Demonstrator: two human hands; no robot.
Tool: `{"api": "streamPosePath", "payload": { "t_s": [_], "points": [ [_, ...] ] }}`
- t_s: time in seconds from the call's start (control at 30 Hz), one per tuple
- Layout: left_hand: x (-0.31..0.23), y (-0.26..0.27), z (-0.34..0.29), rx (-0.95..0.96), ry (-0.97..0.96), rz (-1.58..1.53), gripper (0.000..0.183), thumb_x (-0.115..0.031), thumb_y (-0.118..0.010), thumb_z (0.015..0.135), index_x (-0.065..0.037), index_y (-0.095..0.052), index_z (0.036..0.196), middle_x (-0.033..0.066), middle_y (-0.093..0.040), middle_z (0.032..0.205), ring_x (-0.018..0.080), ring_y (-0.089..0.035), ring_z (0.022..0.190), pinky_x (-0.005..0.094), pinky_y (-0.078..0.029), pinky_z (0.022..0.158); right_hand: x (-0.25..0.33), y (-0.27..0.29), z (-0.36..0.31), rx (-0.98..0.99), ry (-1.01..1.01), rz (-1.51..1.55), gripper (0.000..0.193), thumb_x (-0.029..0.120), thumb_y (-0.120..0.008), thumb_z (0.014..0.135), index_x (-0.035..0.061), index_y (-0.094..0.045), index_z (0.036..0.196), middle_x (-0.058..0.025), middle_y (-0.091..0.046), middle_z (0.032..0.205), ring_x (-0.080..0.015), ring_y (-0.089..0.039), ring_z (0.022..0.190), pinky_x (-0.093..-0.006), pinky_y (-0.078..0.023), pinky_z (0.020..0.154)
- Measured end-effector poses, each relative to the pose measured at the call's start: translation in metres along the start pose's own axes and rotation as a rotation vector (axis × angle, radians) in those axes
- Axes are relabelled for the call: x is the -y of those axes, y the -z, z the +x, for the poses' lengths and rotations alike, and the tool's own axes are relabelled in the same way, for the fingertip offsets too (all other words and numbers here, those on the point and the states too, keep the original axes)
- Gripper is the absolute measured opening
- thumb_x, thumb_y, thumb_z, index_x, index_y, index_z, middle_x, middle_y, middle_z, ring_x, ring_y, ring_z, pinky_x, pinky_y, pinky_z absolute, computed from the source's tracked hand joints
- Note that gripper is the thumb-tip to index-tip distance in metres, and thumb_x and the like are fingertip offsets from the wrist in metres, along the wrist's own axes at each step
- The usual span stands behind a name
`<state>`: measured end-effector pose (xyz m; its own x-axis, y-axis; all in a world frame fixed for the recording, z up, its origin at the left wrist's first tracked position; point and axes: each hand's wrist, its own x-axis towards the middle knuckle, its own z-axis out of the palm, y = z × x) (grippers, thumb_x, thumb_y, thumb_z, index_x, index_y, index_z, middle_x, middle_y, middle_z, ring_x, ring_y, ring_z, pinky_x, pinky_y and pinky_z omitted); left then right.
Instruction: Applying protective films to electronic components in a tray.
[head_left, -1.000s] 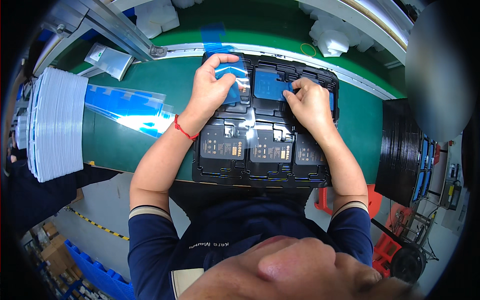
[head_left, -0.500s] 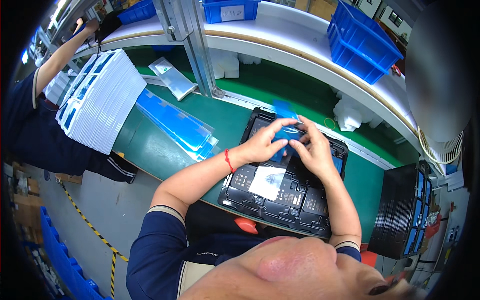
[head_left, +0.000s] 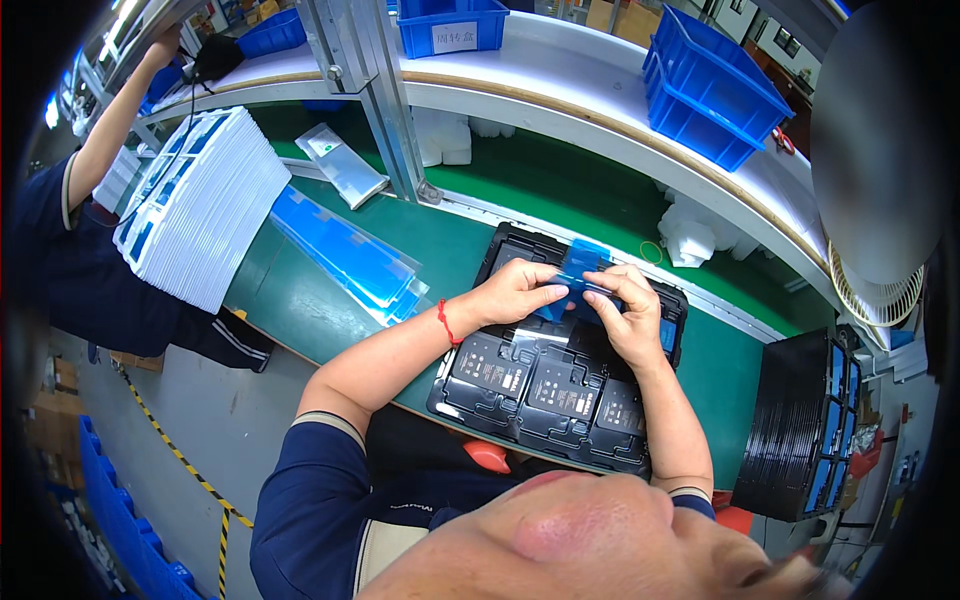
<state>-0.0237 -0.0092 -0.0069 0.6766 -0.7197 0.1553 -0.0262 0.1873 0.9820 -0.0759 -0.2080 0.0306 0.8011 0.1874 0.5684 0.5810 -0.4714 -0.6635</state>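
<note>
A strip of blue translucent film (head_left: 584,258) is pinched between my two hands above the far part of a black plastic tray (head_left: 436,402). My left hand (head_left: 522,292), with a red cord at the wrist, grips the film's left side between thumb and fingers. On its right side my right hand (head_left: 630,318) closes thumb and fingertips on the same film. Below them, flat black battery packs (head_left: 562,388) with pale print lie in the tray's compartments. My hands hide part of the far row.
Overlapping blue film sheets (head_left: 345,255) lie left on the green bench. Beyond them stand stacked white trays (head_left: 215,215) and a clear-wrapped packet (head_left: 342,165). Black trays (head_left: 790,425) are stacked right. Blue bins (head_left: 715,95) sit on the shelf. A co-worker's arm (head_left: 110,130) reaches up at left.
My hands have drawn slightly closer together and the blue film has tilted. The bright white patch over the battery packs is gone. At left, the co-worker's hand has shifted slightly.
</note>
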Motion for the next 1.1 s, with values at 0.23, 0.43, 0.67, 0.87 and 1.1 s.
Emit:
{"api": "streamPosePath", "payload": {
  "t_s": [0.23,0.43,0.67,0.87,1.1],
  "points": [
    [0.001,-0.006,-0.004,-0.257,-0.092,0.335,0.031,-0.023,-0.07,0.082,0.0,-0.06,0.063,-0.0042,-0.048,0.053,0.0019,-0.036,0.054,0.0235,-0.031,0.044,-0.005,0.0,-0.002,-0.036,-0.096,0.167,0.012,-0.001,-0.068,0.075,-0.0002,-0.066,0.087,-0.0086,-0.063,0.089,-0.0157,-0.057,0.08,-0.0263,-0.045,0.073],
    [-0.001,-0.007,-0.004,-0.326,-0.18,0.502,0.042,-0.029,-0.064,0.086,0.001,-0.06,0.057,0.0046,-0.046,0.045,0.006,-0.042,0.045,0.0268,-0.032,0.042,-0.032,0.039,0.015,-0.417,-0.315,0.937,0.01,0.005,-0.057,0.088,0.0063,-0.056,0.098,-0.0058,-0.062,0.099,-0.0162,-0.059,0.091,-0.0313,-0.048,0.081],
    [-0.007,-0.004,-0.004,-0.372,-0.186,0.47,0.037,-0.031,-0.057,0.09,0.001,-0.069,0.077,0.0071,-0.059,0.058,0.0096,-0.053,0.057,0.0283,-0.042,0.051,-0.021,0.055,0.02,-0.48,-0.306,0.846,0.046,-0.007,-0.058,0.082,0.0066,-0.038,0.121,-0.0088,-0.058,0.097,-0.0157,-0.06,0.086,-0.0279,-0.053,0.074],
    [-0.011,-0.009,-0.006,-0.262,-0.22,0.444,0.025,-0.018,-0.072,0.078,0.0,-0.067,0.095,0.0081,-0.065,0.086,0.0095,-0.06,0.068,0.0195,-0.047,0.055,0.009,0.023,0.008,0.031,-0.278,0.287,0.078,-0.008,-0.065,0.072,0.0103,-0.029,0.138,-0.0035,-0.059,0.081,-0.0097,-0.057,0.078,-0.0252,-0.045,0.074],
    [-0.005,-0.008,-0.004,-0.204,-0.316,0.586,0.018,-0.012,-0.069,0.079,0.002,-0.064,0.071,0.0093,-0.059,0.061,0.0152,-0.058,0.057,0.0287,-0.043,0.05,0.004,0.005,0.0,0.151,-0.257,0.167,0.062,-0.004,-0.068,0.073,0.0053,-0.044,0.13,-0.0033,-0.062,0.081,-0.007,-0.057,0.074,-0.022,-0.046,0.068]
  ]
}}
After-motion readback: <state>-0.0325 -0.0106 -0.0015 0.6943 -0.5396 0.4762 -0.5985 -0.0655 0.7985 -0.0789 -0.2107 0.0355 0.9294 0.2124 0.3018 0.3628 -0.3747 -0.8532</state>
